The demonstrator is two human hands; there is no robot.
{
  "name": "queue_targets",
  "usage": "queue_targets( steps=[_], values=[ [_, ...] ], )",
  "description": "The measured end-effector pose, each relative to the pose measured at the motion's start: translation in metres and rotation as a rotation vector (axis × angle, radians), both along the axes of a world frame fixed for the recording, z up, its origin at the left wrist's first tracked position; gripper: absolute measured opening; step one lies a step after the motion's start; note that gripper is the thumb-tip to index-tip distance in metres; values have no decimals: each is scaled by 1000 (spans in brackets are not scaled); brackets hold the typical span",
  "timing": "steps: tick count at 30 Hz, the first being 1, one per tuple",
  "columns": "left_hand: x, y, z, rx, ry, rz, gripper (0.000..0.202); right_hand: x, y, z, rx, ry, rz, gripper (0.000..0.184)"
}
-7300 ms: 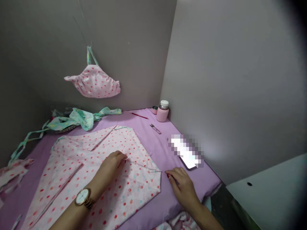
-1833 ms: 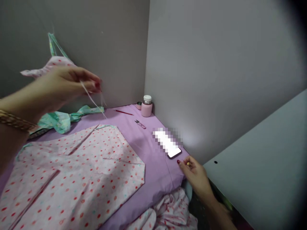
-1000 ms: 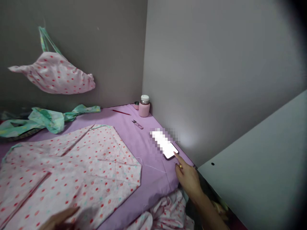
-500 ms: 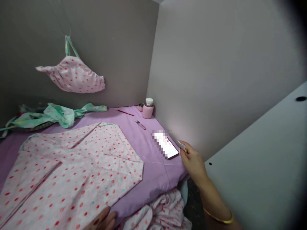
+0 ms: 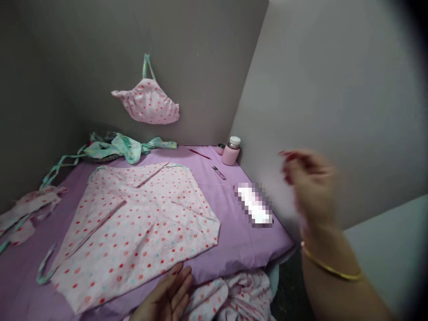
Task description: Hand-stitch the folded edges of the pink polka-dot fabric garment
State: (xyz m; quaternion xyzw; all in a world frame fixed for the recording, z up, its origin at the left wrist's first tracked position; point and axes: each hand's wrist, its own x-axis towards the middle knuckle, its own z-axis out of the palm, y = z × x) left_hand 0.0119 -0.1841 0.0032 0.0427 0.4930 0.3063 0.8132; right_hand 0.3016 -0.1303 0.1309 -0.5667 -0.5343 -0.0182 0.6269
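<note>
A large pink cloth with red dots [image 5: 133, 223] lies spread flat on the lilac sheet [image 5: 247, 249]. My left hand [image 5: 165, 296] is at the bottom of the view, palm up with the fingers apart, next to the cloth's lower edge and holding nothing. My right hand [image 5: 309, 183], wearing a gold bangle, is raised in front of the wall, above and to the right of a pixelated phone [image 5: 254, 205]. It is too blurred to show its fingers or anything in them.
Thread snips [image 5: 218, 172], a red pencil [image 5: 199, 154], a pink bottle [image 5: 230, 151] and a small metal cup [image 5: 220, 148] stand at the far corner. Green printed fabric [image 5: 130, 149] lies along the wall, below a hanging dotted cloth [image 5: 147, 102].
My right hand has risen from beside the phone and moved right, blurred. My left hand has come further into view at the bottom. The view has swung, showing more of the sheet.
</note>
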Motion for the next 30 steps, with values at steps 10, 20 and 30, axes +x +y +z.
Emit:
queue_targets(
  steps=[10,20,30],
  values=[
    [17,1,-11,-78,47,220,16,-102,-30,-141,-680,-375,582,14],
    [33,13,-10,-134,-39,399,6,-117,-37,-173,-393,-778,440,18],
    [56,30,-7,-83,-102,529,10,-113,-38,-172,-338,-601,518,18]
  ],
)
